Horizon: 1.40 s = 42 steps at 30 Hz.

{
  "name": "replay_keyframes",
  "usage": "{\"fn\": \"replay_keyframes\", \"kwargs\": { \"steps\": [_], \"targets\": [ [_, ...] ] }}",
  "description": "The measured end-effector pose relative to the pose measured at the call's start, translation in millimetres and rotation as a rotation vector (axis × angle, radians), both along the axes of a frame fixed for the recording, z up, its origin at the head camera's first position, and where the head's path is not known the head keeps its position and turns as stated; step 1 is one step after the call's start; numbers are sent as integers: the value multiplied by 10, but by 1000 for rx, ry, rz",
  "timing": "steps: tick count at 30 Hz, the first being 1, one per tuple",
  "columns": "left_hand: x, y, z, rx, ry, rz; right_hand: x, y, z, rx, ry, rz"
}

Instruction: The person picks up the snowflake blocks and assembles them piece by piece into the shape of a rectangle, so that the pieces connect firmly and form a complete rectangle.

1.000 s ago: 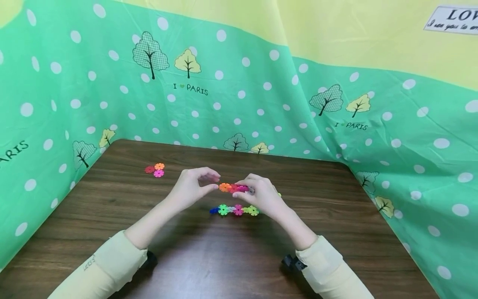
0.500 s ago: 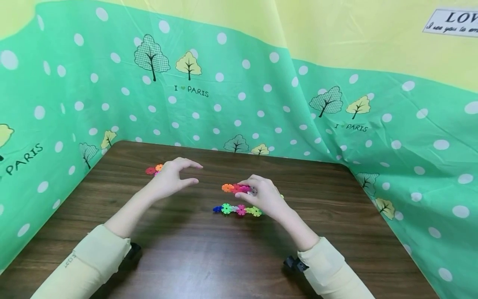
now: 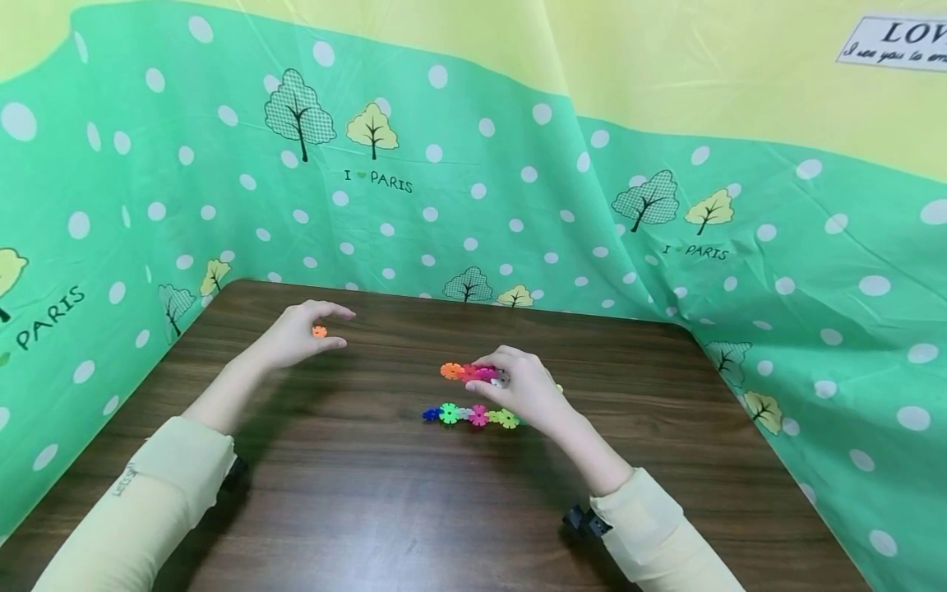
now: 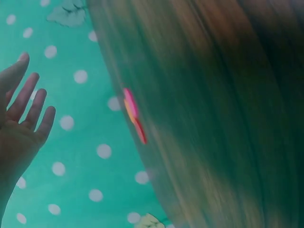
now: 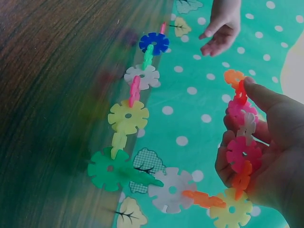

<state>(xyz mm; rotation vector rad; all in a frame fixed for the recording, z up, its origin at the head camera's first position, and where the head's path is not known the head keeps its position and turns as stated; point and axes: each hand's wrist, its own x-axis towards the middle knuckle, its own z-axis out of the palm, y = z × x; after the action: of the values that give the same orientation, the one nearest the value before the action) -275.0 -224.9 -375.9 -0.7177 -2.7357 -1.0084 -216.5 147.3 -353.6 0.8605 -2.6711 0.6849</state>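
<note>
My right hand holds one end of a chain of interlocking plastic snowflake discs, pinching it near its orange end disc. Pink, white and yellow discs run along the palm in the right wrist view. From there the chain bends through a white disc and a green disc to a blue disc at its far end. My left hand hovers at the back left, thumb and fingers spread with nothing between them. Behind it shows a loose orange disc. A pink disc and red disc lie beside it.
Everything is on a dark wood-grain table. A green and yellow printed cloth hangs along its back and sides. Both forearms wear pale sleeves with black devices at the wrists.
My left hand has left the orange end of the chain and moved left and back to the loose discs, its fingers spread. My right hand has stayed nearly still with the chain.
</note>
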Motion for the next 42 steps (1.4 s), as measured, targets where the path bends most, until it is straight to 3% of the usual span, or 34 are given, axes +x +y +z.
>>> {"fn": "replay_keyframes", "kwargs": {
  "steps": [7,16,21,28,33,42],
  "targets": [
    [-126,-194,-111,-61,-35,-11,-2,-9,4,-3,1,0],
    [-254,-305,-278,-144,-112,62,-13,-19,8,8,-13,-6],
    [-296,-333,-345,-201,-142,72,-32,-41,36,18,-43,-24],
    [-346,-341,-452,-222,-75,27,-75,-67,67,44,-91,-48],
    [-356,-338,-465,-238,-78,14,-108,-56,80,38,-134,-70],
    [-324,-335,-418,-286,-206,40,-159,-16,78,8,-192,-72]
  ]
}}
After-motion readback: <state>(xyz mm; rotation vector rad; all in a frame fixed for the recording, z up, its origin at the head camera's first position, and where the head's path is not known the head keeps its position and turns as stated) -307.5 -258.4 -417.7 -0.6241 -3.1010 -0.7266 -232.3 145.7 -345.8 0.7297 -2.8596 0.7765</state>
